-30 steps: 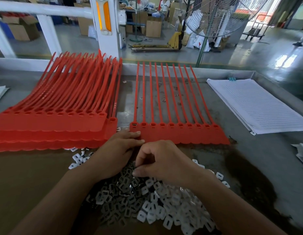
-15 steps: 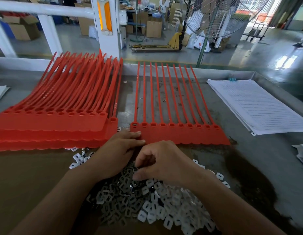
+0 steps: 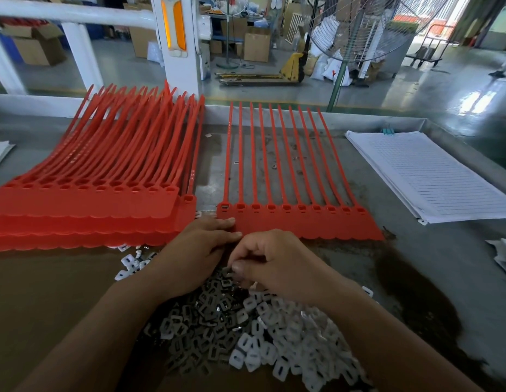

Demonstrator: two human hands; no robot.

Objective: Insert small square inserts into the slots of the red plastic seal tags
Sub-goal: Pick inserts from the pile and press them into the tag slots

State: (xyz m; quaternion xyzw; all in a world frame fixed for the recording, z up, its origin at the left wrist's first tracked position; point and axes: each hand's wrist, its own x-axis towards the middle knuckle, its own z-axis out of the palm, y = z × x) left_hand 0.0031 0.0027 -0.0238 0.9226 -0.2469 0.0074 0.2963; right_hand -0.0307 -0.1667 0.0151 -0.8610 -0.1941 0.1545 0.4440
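While my left hand lies flat-fingered on the near-left end of the strip of red seal tags on the table, my right hand pinches what looks like one square insert over the pile of inserts. I'd worry about lifting two together, or seating it skewed in a slot if the strip slides.

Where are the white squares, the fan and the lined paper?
White square inserts (image 3: 288,343): head view, pile's middle.
Pedestal fan (image 3: 367,29): head view, wire guard.
Lined paper stack (image 3: 432,176): head view, top sheet.
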